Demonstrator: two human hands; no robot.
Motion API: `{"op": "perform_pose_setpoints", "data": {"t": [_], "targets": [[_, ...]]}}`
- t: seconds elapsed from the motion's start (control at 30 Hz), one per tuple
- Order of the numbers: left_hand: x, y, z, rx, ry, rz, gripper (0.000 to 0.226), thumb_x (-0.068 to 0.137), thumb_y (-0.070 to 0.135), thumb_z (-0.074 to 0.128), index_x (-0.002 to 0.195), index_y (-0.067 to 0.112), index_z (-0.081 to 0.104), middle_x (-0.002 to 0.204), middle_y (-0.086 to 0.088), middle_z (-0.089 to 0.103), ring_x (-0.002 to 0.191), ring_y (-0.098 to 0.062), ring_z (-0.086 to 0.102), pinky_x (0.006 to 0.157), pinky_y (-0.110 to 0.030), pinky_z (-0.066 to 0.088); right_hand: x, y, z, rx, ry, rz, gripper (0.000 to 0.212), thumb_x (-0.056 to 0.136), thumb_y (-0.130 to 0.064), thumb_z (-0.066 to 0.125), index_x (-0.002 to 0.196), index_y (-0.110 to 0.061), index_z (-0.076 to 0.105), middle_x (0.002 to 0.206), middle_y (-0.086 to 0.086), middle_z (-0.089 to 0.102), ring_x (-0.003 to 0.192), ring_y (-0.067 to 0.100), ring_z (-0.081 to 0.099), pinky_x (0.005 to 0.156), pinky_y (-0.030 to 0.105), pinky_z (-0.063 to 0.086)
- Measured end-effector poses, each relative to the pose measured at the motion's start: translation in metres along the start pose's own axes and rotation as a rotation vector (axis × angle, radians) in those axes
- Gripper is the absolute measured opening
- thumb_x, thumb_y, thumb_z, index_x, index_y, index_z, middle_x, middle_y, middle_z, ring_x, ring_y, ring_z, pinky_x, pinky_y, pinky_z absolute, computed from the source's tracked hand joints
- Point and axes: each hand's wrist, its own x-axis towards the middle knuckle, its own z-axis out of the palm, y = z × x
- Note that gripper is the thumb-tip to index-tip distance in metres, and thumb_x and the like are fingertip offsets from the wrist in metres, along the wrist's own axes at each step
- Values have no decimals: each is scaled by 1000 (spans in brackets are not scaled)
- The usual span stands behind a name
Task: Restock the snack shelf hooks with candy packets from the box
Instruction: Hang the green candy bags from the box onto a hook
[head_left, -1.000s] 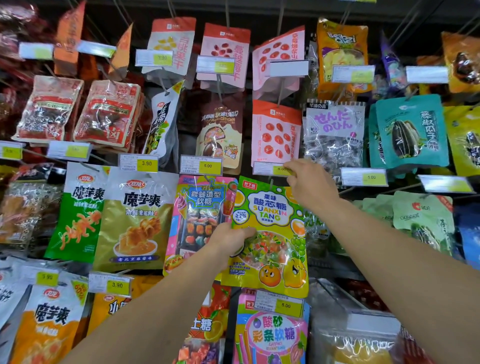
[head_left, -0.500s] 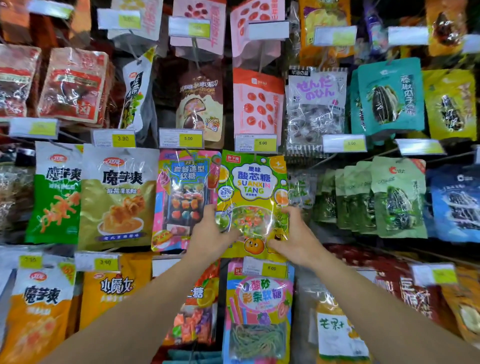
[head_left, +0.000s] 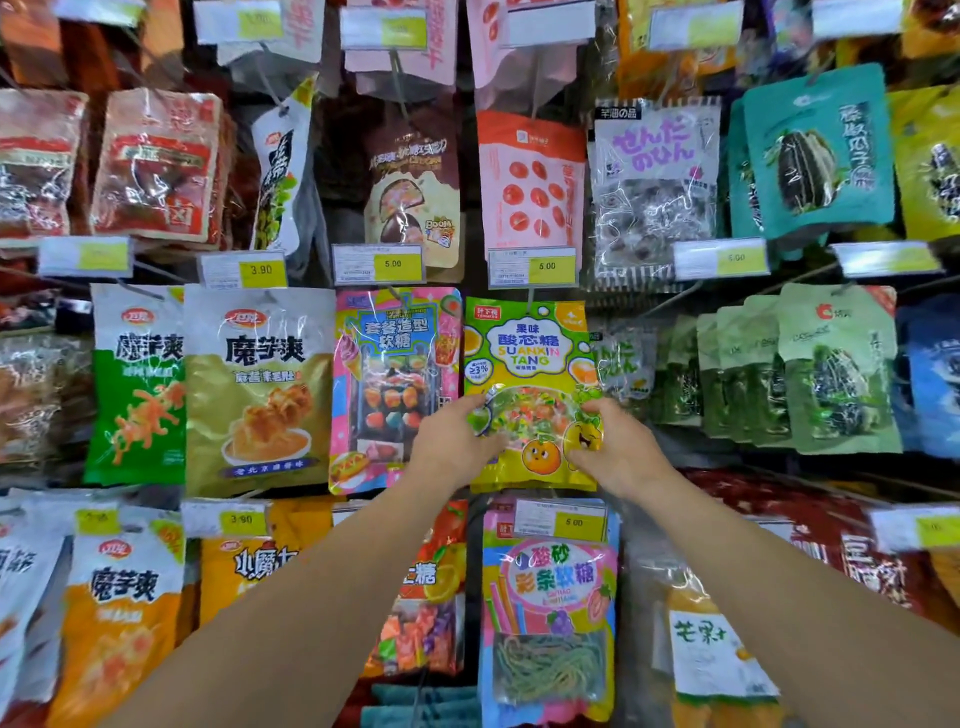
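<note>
At centre frame, my left hand (head_left: 457, 441) and right hand (head_left: 621, 449) sit on the lower half of the green-and-yellow candy packet (head_left: 530, 364), one at each side edge; fingers curl onto its face and seem to pinch it, though I can't see behind the film. It hangs below the 5.00 price tag (head_left: 532, 267), apparently already on its hook, between the pink candy packet (head_left: 395, 384) on its left and green pouches (head_left: 810, 369) at the right. I judge this one hung and just being straightened. No box appears anywhere, so how many packets remain I cannot say.
</note>
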Motion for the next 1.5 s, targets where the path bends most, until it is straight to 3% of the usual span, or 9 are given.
{"op": "perform_pose_setpoints", "data": {"t": [0.23,0.37,0.47,0.6,0.83,1.03,1.23,1.37,1.5], "targets": [[-7,-15,8,60,-137,-3,75,86,25,64,152,27,28,140,-14,52,102,-32,63,83,-38,53,-4,6,12,-76,-144,114,77,85,-31,66,151,-22,27,145,15,42,131,33,44,101,34,39],[-12,-25,5,112,-154,22,73,88,30,63,152,22,28,129,-17,60,110,-31,59,92,-37,49,-10,2,14,-107,-197,139,82,87,-34,64,155,-21,20,153,15,33,139,33,36,109,37,36],[-20,-28,-2,87,-144,50,70,89,29,63,151,19,32,124,-18,64,98,-27,63,91,-32,48,-15,-8,13,-151,-177,133,80,86,-39,64,152,-14,27,155,14,27,141,30,32,113,36,32],[-34,-31,-15,10,-121,99,64,88,28,64,147,18,40,129,-11,62,117,-26,58,94,-29,44,-31,-28,12,-238,-75,105,69,84,-37,63,142,-9,40,148,13,33,134,35,37,107,37,36],[-87,-49,-36,-208,-100,156,51,86,25,67,135,17,55,128,-3,64,110,-22,62,93,-30,48,-103,-79,32,-291,-4,-5,61,87,-29,67,139,-6,46,138,17,46,127,34,46,104,35,37],[-176,-96,-34,-248,-213,55,46,85,27,69,129,14,61,128,-6,65,116,-21,61,99,-31,46,-207,-103,85,-346,-179,119,59,91,-39,55,142,-11,42,140,14,46,132,29,43,98,28,23],[-290,-155,-25,-244,-360,-176,47,86,28,69,130,17,60,128,-1,64,113,-19,62,100,-30,45,-320,-95,146,-207,-375,181,59,80,-41,64,132,-15,54,129,11,55,123,30,52,101,34,41],[-371,-184,-22,-239,-462,-322,61,75,41,62,130,13,61,130,-5,63,114,-23,62,100,-34,47,-400,-86,180,-162,-554,256,58,86,-32,65,138,-11,48,134,13,51,126,30,49,102,36,42],[-445,-212,-23,-182,-531,-448,45,87,31,67,130,18,60,131,-1,62,114,-19,62,97,-27,45,-470,-80,213,-153,-724,310,65,86,-35,65,142,-9,44,141,16,46,130,32,46,106,36,39]]}}
